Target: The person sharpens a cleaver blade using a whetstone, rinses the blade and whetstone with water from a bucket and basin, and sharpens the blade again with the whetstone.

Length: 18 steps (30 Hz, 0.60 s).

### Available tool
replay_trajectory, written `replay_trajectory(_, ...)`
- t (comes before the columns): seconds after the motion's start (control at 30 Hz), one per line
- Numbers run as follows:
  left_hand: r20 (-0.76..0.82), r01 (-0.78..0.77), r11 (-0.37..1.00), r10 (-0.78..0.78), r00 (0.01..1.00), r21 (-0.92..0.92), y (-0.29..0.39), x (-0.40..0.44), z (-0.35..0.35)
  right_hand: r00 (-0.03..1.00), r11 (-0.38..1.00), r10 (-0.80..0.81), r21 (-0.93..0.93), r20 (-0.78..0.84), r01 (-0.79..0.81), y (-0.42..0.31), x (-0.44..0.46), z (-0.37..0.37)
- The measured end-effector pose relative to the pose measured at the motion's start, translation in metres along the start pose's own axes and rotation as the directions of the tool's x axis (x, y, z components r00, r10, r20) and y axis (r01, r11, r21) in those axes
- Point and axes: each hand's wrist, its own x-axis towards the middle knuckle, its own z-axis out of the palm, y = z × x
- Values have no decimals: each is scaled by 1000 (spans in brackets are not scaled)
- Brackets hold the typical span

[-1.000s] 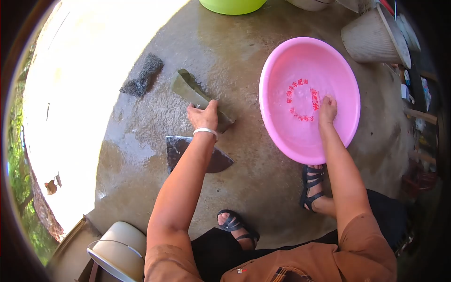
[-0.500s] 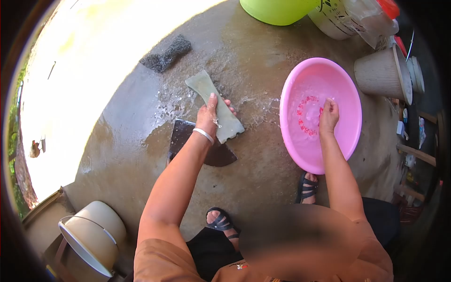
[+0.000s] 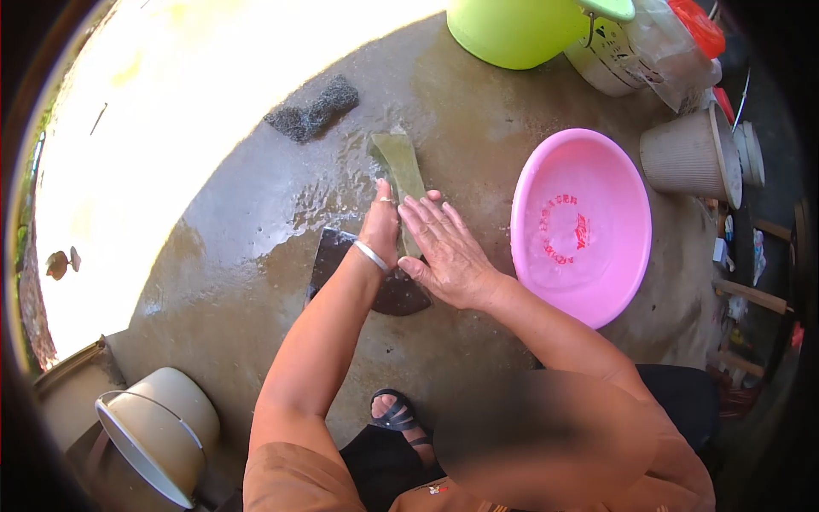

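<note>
A wet grey-green slab, waisted like a worn whetstone (image 3: 401,162), is held over the wet floor. My left hand (image 3: 380,224) grips its left side, with some fingertips showing past the far edge. My right hand (image 3: 450,256) lies with its fingers stretched out along the stone's right face. Under my hands a flat dark slab (image 3: 401,294) rests on the floor, partly hidden by the left wrist. The pink basin (image 3: 627,286) stands to the right, with shallow water and red print on its bottom.
A dark mesh scouring pad (image 3: 314,109) lies beyond the stone. A green bucket (image 3: 503,38) stands at the top, a ribbed pot (image 3: 687,158) at the right, and a pale bucket (image 3: 171,418) with a wire handle at lower left. Water covers part of the floor (image 3: 256,222).
My right hand has moved left from the basin onto the whetstone. The stone has turned more upright and edge-on. Splashing water has settled on the floor.
</note>
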Motion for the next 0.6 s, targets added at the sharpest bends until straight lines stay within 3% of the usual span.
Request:
replay_trajectory(0.07, -67, -56, 998, 58, 996, 41, -2, -9, 1, 999, 999, -21, -42, 23, 22, 11, 23, 11)
replay_trajectory(0.13, -138, -93, 992, 104, 985, 82, -5, -15, 1, 983, 953, 181, 250, -7, -174, 23, 38, 19)
replay_trajectory(0.2, -94, -154, 983, 163, 982, 96, -1, -15, 1, 973, 945, 221, 261, -65, -197, 23, 40, 24)
replay_trajectory(0.27, -88, -195, 970, 209, 974, 147, 4, -9, 2, 926, 730, 374, 602, 44, -323, 23, 36, 27)
replay_trajectory(0.33, -72, -229, 859, 293, 953, 459, 11, 2, 2, 894, 687, 447, 627, 34, -367, 24, 30, 29)
replay_trajectory(0.37, -46, -143, 710, 241, 969, 690, 22, -3, 7, 884, 651, 467, 681, -11, -335, 25, 29, 30)
replay_trajectory(0.4, -59, -40, 343, 274, 960, 938, 43, 2, 3, 868, 611, 493, 731, -52, -304, 26, 26, 32)
replay_trajectory(0.43, -55, 85, -88, 300, 952, 993, 61, 10, 1, 813, 613, 572, 715, -109, -336, 18, 22, 25)
replay_trajectory(0.47, -202, 342, -244, 459, 865, 908, 79, -8, 36, 804, 596, 589, 717, -85, -361, 24, 16, 28)
replay_trajectory(0.5, 32, 393, -383, 749, 662, 836, 88, 4, 19, 744, 567, 668, 661, -20, -492, 33, 9, 33)
replay_trajectory(0.53, 235, 421, -472, 833, 501, 775, 109, 16, 4, 680, 533, 733, 595, 31, -602, 38, 4, 37)
replay_trajectory(0.57, 392, 477, -558, 825, 406, 680, 132, 28, -11, 661, 559, 750, 514, 22, -650, 35, -3, 35)
replay_trajectory(0.6, 395, 544, -580, 813, 427, 607, 151, 34, -20, 658, 552, 752, 514, 33, -657, 33, -13, 37)
